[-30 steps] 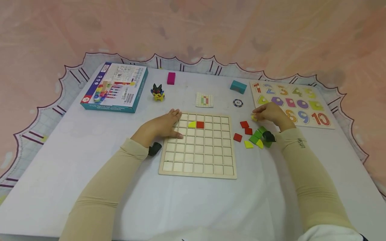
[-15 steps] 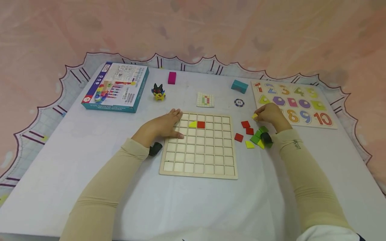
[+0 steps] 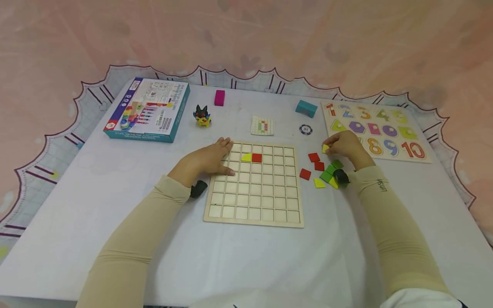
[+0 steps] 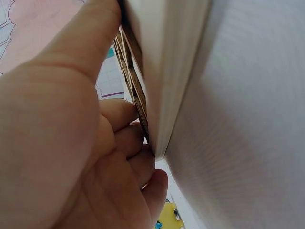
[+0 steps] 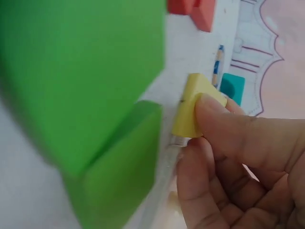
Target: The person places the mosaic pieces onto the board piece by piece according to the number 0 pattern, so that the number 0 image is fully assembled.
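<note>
My left hand (image 3: pixel 209 159) rests on the upper left edge of a wooden grid board (image 3: pixel 253 223), fingers at its rim and thumb over the squares. A yellow quarter-round tile (image 3: pixel 246 157) and a red square tile (image 3: pixel 256 158) sit side by side in the grid. To the right of the board, my right hand (image 3: pixel 344 146) pinches a yellow tile (image 5: pixel 188 107) between thumb and fingers, beside the number puzzle's corner. Near it lie red tiles (image 3: pixel 305 174), green tiles (image 3: pixel 327 176) and a yellow tile (image 3: pixel 319 183); the wrist camera hides part of the green ones.
Behind the board are a small pattern card (image 3: pixel 262 126), a poker chip (image 3: pixel 306 129), a teal block (image 3: pixel 306 108), a magenta block (image 3: pixel 219 98) and a toy figure (image 3: pixel 202 116). A game box (image 3: pixel 148 109) lies back left, a number puzzle (image 3: pixel 377 128) back right.
My right hand stays almost in place, turning the yellow tile slightly so more of it shows. The left hand has not moved on the board.
</note>
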The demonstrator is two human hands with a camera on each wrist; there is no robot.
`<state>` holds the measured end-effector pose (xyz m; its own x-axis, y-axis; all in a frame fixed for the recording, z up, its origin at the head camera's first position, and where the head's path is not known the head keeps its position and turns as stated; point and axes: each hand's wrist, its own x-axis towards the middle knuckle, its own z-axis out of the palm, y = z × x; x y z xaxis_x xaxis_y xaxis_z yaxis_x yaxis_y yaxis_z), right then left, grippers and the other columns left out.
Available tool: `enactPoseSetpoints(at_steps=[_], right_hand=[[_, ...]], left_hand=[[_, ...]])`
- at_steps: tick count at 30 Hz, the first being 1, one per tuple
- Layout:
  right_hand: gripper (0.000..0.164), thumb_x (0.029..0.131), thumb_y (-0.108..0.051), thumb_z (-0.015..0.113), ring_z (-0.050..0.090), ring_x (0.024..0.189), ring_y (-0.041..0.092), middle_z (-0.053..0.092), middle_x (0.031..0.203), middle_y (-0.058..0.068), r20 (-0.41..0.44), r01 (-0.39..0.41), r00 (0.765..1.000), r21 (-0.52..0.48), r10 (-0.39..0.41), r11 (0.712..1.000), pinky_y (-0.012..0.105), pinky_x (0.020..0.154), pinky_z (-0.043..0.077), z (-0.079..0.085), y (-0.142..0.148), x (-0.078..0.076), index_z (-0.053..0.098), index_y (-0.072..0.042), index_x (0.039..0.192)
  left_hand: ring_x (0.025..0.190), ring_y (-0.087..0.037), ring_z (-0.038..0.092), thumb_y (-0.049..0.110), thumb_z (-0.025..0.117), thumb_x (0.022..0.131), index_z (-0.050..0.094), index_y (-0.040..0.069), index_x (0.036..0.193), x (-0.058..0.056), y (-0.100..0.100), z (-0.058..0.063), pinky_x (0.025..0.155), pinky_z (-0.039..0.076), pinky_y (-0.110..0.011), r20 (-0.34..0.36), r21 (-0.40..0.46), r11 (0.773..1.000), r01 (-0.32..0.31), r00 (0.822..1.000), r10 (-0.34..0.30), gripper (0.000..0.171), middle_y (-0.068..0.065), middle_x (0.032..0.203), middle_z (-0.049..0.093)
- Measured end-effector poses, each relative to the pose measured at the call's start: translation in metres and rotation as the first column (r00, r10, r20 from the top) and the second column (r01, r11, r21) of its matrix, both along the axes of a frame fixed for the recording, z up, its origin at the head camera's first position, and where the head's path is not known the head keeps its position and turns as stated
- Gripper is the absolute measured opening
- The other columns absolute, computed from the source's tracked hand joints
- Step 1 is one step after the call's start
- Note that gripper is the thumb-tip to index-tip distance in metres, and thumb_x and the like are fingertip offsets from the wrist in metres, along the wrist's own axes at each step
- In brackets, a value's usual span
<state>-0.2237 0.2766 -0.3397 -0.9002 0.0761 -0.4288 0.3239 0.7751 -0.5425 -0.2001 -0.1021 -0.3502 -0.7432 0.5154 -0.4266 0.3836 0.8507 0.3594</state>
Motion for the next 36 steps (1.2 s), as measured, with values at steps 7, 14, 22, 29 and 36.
enactPoseSetpoints(at_steps=[7, 14, 22, 29, 36], right_hand=[[0.03, 0.088, -0.009, 0.058, 0.054, 0.099, 0.029, 0.058, 0.119, 0.02, -0.028, -0.088, 0.996, -0.006, 0.088, 0.996, 0.049, 0.096, 0.039, 0.005, -0.002, 0.002, 0.061, 0.0, 0.116], [0.028, 0.087, -0.009, 0.059, 0.058, 0.091, 0.024, 0.06, 0.115, 0.019, -0.042, -0.142, 0.989, -0.064, 0.14, 0.988, 0.048, 0.097, 0.041, 0.008, -0.014, -0.001, 0.062, 0.001, 0.114], [0.024, 0.086, -0.007, 0.061, 0.063, 0.082, 0.016, 0.063, 0.11, 0.019, -0.095, -0.238, 0.969, -0.105, 0.228, 0.966, 0.043, 0.09, 0.049, 0.013, -0.041, -0.002, 0.065, 0.004, 0.107], [0.024, 0.086, -0.006, 0.063, 0.063, 0.073, 0.01, 0.063, 0.107, 0.017, -0.069, -0.254, 0.967, -0.161, 0.245, 0.954, 0.025, 0.073, 0.054, 0.01, -0.07, -0.005, 0.065, 0.004, 0.107], [0.024, 0.083, -0.007, 0.067, 0.059, 0.083, 0.014, 0.065, 0.103, 0.013, -0.066, -0.268, 0.963, -0.183, 0.26, 0.946, 0.03, 0.082, 0.049, 0.003, -0.097, -0.006, 0.067, 0.001, 0.105]], left_hand=[[0.142, -0.031, -0.006, 0.049, 0.062, 0.082, 0.003, 0.003, 0.148, 0.0, 0.0, 0.0, 0.116, 0.006, -0.045, -0.01, -0.007, 1.0, 0.01, 1.0, -0.01, 0.099, -0.015, 0.155, -0.002], [0.142, -0.031, -0.007, 0.049, 0.062, 0.082, 0.003, 0.002, 0.148, -0.001, -0.001, -0.001, 0.116, 0.005, -0.045, -0.001, -0.002, 1.0, 0.014, 1.0, -0.014, 0.099, -0.015, 0.155, -0.003], [0.142, -0.03, -0.007, 0.049, 0.061, 0.083, 0.003, 0.003, 0.148, 0.0, 0.001, 0.001, 0.116, 0.006, -0.044, -0.008, -0.02, 1.0, 0.016, 1.0, -0.016, 0.098, -0.014, 0.155, -0.003], [0.142, -0.031, -0.006, 0.049, 0.061, 0.083, 0.003, 0.003, 0.148, 0.0, 0.0, 0.001, 0.116, 0.006, -0.044, -0.016, -0.02, 1.0, 0.016, 1.0, -0.017, 0.098, -0.014, 0.155, -0.003], [0.142, -0.03, -0.006, 0.049, 0.061, 0.083, 0.004, 0.004, 0.148, -0.001, 0.001, 0.0, 0.116, 0.006, -0.043, -0.017, -0.019, 1.0, 0.011, 1.0, -0.011, 0.098, -0.013, 0.155, -0.002]])
